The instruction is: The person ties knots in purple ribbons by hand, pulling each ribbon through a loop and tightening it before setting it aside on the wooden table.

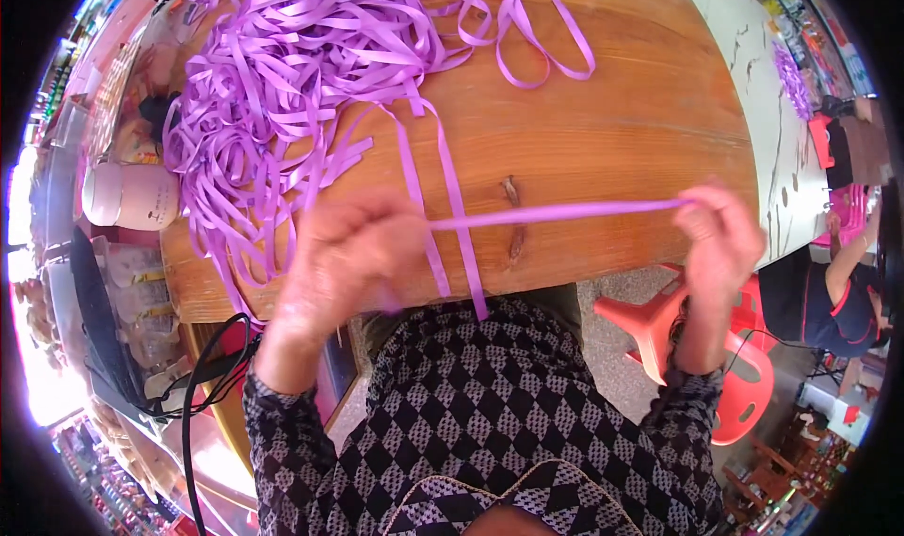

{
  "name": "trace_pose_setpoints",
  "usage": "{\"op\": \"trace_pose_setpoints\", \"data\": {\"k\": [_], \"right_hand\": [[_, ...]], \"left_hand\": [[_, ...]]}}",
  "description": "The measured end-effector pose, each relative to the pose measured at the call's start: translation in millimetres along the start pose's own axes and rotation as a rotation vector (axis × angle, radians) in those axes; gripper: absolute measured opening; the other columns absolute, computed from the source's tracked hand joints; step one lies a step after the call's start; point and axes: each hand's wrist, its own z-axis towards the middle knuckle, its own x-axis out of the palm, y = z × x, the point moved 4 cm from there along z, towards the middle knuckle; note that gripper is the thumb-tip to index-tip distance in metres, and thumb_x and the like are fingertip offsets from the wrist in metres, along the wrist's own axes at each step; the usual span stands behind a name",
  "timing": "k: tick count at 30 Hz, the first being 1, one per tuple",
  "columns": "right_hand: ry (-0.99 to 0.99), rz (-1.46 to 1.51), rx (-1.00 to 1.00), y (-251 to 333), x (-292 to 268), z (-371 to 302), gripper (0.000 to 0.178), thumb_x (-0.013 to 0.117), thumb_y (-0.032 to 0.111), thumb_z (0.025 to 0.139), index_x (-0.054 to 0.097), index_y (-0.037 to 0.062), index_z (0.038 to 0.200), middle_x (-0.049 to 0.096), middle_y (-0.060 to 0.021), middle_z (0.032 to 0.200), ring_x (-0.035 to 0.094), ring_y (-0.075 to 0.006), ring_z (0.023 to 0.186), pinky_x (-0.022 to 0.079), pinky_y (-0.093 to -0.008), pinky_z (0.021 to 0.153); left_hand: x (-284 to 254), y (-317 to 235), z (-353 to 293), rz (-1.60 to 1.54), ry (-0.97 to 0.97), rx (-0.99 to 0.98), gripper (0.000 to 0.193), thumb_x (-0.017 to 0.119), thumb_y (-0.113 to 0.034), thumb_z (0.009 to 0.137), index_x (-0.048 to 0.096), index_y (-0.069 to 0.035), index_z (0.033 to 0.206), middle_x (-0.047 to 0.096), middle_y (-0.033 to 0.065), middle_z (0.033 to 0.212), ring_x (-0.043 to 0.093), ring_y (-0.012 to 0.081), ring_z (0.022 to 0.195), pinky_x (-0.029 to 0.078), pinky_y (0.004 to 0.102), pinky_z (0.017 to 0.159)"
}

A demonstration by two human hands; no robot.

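A purple ribbon (pixel 556 213) is stretched nearly level between my two hands, above the near edge of the wooden table (pixel 603 131). My left hand (pixel 353 249), a little blurred, is closed on its left end, and a short purple tail shows below the fingers. Thumb and fingers of my right hand (pixel 718 230) pinch the other end near the table's right corner. Beneath the taut piece, two loose ribbon strips (pixel 455 192) hang toward the front edge. A big tangled heap of purple ribbon (pixel 311 56) covers the table's far left.
A white lidded jar (pixel 132 195) stands left of the heap, with clear plastic containers (pixel 141 291) nearer me. Black cables (pixel 193 395) hang at the left. Red plastic stools (pixel 650 315) stand at the right, below a white marbled surface (pixel 753 94). Another person (pixel 829 291) is at far right.
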Motion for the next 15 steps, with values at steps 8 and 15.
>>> {"op": "trace_pose_setpoints", "data": {"k": [8, 15], "right_hand": [[-0.462, 0.160, 0.273, -137.3, -148.8, 30.5, 0.017, 0.062, 0.008, 0.083, 0.061, -0.0043, 0.095, 0.056, -0.0010, 0.076, 0.047, -0.0057, 0.065, 0.036, -0.0171, 0.059], [-0.586, -0.025, 0.406, -216.0, -251.7, 19.0, 0.014, 0.063, 0.008, 0.082, 0.061, -0.0038, 0.089, 0.054, 0.0008, 0.068, 0.040, -0.0044, 0.052, 0.029, -0.0161, 0.048]], "left_hand": [[-78.7, -6.5, 10.9, -0.124, -0.230, 0.160, 0.016, 0.057, -0.014, 0.073, 0.052, -0.002, 0.064, 0.040, -0.0012, 0.052, 0.030, 0.0070, 0.043, 0.024, 0.0208, 0.046], [-108.5, -2.6, 10.5, -0.090, -0.218, 0.145, 0.020, 0.054, -0.015, 0.079, 0.048, -0.005, 0.064, 0.040, 0.0004, 0.051, 0.033, 0.0083, 0.045, 0.027, 0.0245, 0.047]]}}
